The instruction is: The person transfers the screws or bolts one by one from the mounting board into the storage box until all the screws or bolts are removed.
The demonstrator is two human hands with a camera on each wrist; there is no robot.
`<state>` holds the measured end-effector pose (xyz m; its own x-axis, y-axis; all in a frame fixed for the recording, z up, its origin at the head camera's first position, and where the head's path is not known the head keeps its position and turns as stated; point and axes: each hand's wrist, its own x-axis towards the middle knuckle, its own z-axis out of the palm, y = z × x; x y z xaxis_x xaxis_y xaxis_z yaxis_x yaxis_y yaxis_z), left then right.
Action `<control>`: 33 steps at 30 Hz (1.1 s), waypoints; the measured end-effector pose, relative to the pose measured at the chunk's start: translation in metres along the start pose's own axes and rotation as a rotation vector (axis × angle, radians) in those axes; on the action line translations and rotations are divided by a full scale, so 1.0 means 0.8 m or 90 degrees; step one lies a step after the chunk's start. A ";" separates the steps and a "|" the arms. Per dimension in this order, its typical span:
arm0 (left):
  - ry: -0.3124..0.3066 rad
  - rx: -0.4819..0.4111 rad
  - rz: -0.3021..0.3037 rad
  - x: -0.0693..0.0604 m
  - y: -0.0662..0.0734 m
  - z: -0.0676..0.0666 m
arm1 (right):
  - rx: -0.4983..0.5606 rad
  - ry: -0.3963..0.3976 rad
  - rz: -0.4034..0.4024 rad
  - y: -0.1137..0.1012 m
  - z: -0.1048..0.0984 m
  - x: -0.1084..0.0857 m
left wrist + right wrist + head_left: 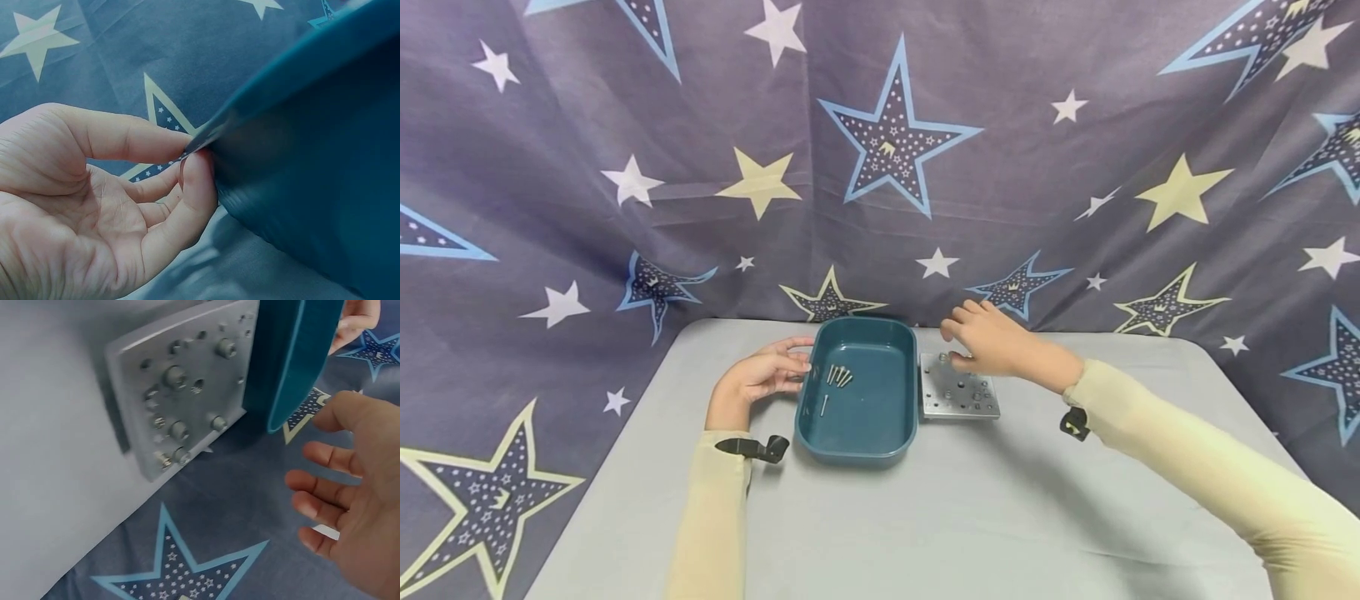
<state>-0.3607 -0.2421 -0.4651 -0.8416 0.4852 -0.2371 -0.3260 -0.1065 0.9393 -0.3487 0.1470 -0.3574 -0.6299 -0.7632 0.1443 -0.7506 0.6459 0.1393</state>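
A teal plastic tray (872,421) stands on the table, with several small screws (839,377) lying loose on its floor. My left hand (766,369) pinches the tray's left rim between thumb and fingers, as the left wrist view shows up close. Just right of the tray sits a square metal plate (942,403) with holes and several socket-head bolts (175,377) standing in it. Over the plate's far part hovers my right hand (988,340). Its fingers (331,457) are spread and loosely bent, with nothing held in the right wrist view.
A grey cloth covers the table (880,525). Behind it hangs a dark curtain (1022,167) printed with stars, close to the table's far edge. Each wrist wears a black strap (741,447).
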 end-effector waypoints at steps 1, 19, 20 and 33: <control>0.001 0.000 0.000 -0.001 0.000 0.000 | -0.005 0.003 -0.006 0.001 0.001 -0.003; -0.012 -0.004 0.006 -0.002 0.001 0.001 | -0.151 0.006 -0.137 0.022 0.045 -0.050; -0.012 -0.007 0.004 -0.002 0.001 0.001 | -0.161 0.001 -0.140 0.023 0.048 -0.050; -0.015 -0.010 0.002 -0.001 0.001 0.000 | -0.218 -0.005 -0.170 0.025 0.067 -0.053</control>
<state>-0.3608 -0.2426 -0.4641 -0.8320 0.5057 -0.2279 -0.3306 -0.1222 0.9358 -0.3474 0.1913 -0.4136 -0.4243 -0.9040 0.0520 -0.7789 0.3937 0.4881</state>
